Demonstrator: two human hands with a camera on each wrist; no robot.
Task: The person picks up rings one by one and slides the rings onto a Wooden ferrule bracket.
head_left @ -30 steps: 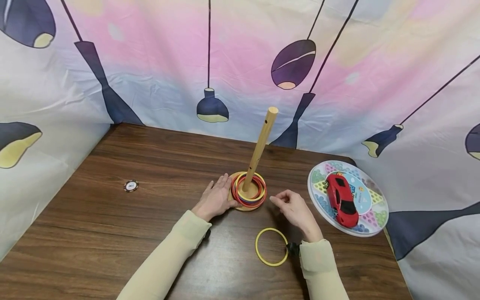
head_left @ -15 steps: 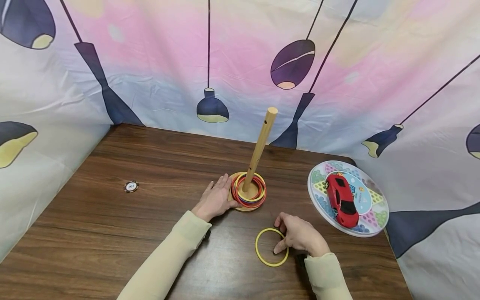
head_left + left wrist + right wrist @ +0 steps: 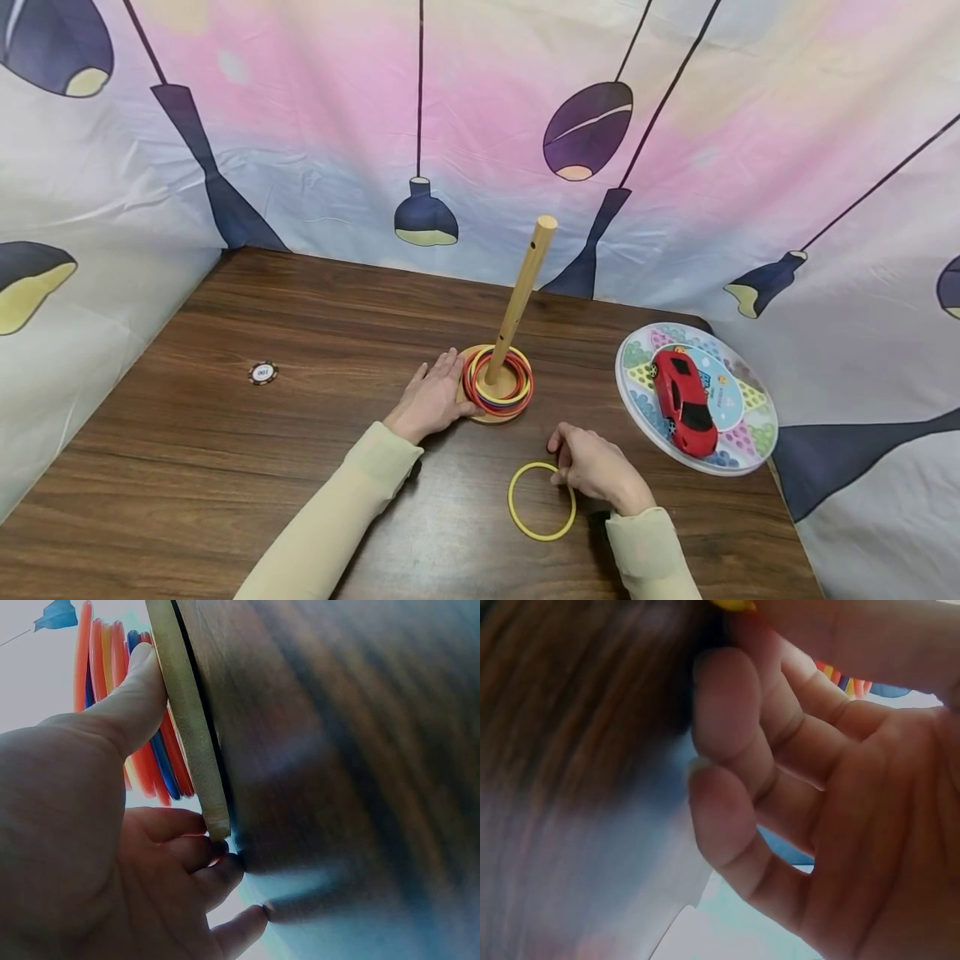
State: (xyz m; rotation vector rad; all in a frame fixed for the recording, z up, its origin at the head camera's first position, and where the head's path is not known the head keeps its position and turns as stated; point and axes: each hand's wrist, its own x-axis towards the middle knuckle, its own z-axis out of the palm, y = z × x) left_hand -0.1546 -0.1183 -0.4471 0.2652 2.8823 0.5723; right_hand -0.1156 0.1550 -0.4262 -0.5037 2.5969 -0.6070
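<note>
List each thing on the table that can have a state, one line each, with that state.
Left hand: rests against the wooden base, thumb on its edge.
Right hand: pinches the loose yellow ring.
Loose yellow ring: flat on the table, off the peg.
Stacked rings: threaded on the peg, piled on the base.
Peg: upright, leaning slightly.
Red toy car: lying on the round game board.

A dark wooden table (image 3: 225, 433) stands against a pastel lamp-printed curtain (image 3: 300, 108).
</note>
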